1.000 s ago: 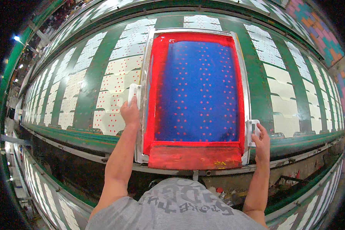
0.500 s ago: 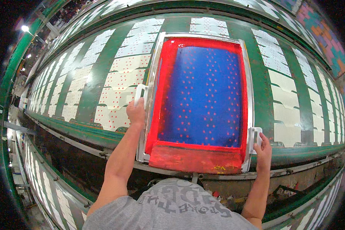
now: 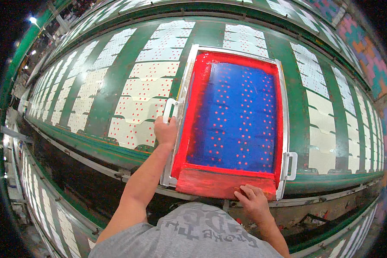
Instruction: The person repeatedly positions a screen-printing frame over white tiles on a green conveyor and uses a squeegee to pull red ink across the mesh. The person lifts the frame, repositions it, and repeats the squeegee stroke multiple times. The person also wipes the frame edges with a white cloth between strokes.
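A screen-printing frame (image 3: 281,103) with pale metal sides lies on the green table in front of me. Its blue mesh (image 3: 228,116) is dotted with red spots and bordered by wet red ink. My left hand (image 3: 165,130) is closed round the white handle (image 3: 170,108) on the frame's left side. Along the near end lies a wide, red-stained squeegee (image 3: 210,182). At the right part of its near edge is my right hand (image 3: 253,202), fingers bent and apart, fingertips over the edge; no closed grip shows. The right-side white handle (image 3: 292,166) is free.
Pale cut sheets lie in rows along the long green table (image 3: 198,36). Those left of the frame, such as this dotted sheet (image 3: 135,131), bear red dots; the nearer right-hand sheets (image 3: 322,150) look plain. More tables with sheets run beyond and behind me.
My right hand has let go of the right-side handle and moved left and nearer to the squeegee. My left hand stays on its handle. The view has shifted slightly.
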The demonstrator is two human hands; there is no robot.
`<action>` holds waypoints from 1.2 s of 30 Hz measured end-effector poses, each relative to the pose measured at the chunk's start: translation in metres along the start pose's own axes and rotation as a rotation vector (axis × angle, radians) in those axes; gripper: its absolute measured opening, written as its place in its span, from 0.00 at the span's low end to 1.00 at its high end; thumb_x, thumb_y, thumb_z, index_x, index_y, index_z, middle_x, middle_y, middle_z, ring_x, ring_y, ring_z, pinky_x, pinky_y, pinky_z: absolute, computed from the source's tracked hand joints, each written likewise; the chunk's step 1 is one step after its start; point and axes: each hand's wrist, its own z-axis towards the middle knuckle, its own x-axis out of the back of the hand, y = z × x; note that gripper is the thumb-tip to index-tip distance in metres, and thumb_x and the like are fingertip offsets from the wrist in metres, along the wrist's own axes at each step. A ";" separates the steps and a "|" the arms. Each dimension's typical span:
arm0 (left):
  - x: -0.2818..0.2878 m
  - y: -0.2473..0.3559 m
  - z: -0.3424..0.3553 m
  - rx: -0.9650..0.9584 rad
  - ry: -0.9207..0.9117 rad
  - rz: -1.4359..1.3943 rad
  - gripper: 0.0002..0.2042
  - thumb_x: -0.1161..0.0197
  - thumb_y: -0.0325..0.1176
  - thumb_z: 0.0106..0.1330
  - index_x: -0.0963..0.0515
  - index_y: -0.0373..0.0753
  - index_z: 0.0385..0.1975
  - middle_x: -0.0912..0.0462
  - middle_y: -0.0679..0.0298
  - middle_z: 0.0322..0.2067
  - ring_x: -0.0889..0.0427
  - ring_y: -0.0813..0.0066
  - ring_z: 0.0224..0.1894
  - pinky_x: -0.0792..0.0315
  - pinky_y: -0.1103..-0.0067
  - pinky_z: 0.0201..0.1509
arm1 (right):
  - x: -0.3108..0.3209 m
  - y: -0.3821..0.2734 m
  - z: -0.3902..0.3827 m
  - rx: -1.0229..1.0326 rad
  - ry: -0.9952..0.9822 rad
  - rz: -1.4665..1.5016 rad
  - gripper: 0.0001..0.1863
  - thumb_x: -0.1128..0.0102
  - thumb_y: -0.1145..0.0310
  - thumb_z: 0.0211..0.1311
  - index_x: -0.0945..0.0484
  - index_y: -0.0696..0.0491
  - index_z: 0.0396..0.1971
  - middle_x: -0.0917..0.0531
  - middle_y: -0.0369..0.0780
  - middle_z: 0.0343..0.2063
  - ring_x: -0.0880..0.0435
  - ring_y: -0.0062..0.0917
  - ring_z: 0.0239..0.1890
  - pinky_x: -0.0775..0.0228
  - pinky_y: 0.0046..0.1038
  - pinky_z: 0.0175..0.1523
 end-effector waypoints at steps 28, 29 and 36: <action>0.003 0.011 -0.004 -0.088 -0.071 -0.345 0.27 0.42 0.22 0.68 0.30 0.30 0.69 0.16 0.46 0.54 0.18 0.45 0.59 0.27 0.58 0.66 | -0.008 -0.029 0.076 -0.143 0.028 -0.182 0.25 0.35 0.73 0.53 0.14 0.49 0.55 0.14 0.40 0.51 0.13 0.38 0.50 0.21 0.44 0.55; 0.005 0.014 -0.004 -0.036 -0.106 -0.381 0.27 0.43 0.22 0.69 0.31 0.30 0.70 0.16 0.46 0.55 0.18 0.47 0.59 0.27 0.59 0.67 | -0.008 -0.022 0.083 -0.132 0.046 -0.195 0.24 0.35 0.73 0.54 0.14 0.49 0.54 0.14 0.41 0.50 0.13 0.38 0.50 0.21 0.44 0.55; 0.014 0.028 -0.006 -0.035 -0.098 -0.297 0.26 0.43 0.22 0.73 0.30 0.31 0.71 0.16 0.48 0.57 0.16 0.56 0.59 0.26 0.64 0.67 | -0.006 0.076 0.178 -0.026 0.134 -0.237 0.21 0.36 0.70 0.56 0.14 0.50 0.52 0.13 0.43 0.47 0.13 0.39 0.50 0.21 0.43 0.54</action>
